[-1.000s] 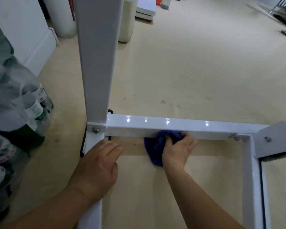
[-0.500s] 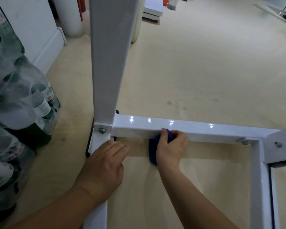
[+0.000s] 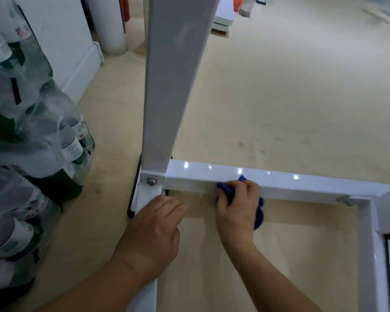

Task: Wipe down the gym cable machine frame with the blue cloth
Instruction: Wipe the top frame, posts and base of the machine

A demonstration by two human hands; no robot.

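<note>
The white metal frame has a tall upright post (image 3: 169,86) bolted to a low horizontal bar (image 3: 302,185) that runs right to a corner plate. My right hand (image 3: 236,208) presses a bunched blue cloth (image 3: 258,215) against the near side of that bar, a little right of the post; most of the cloth is hidden under the fingers. My left hand (image 3: 153,235) lies flat, fingers spread, on the frame's left base rail (image 3: 144,197) just below the bolted joint.
Shrink-wrapped packs of water bottles (image 3: 32,154) are stacked at the left, close to the post. A second white rail (image 3: 376,255) runs toward me at the right. A white wall and round column (image 3: 108,25) stand at the back left. The floor is beige.
My right hand has slid the cloth left along the bar toward the post, with the cloth now showing at the hand's right. The left hand stays on the base rail.
</note>
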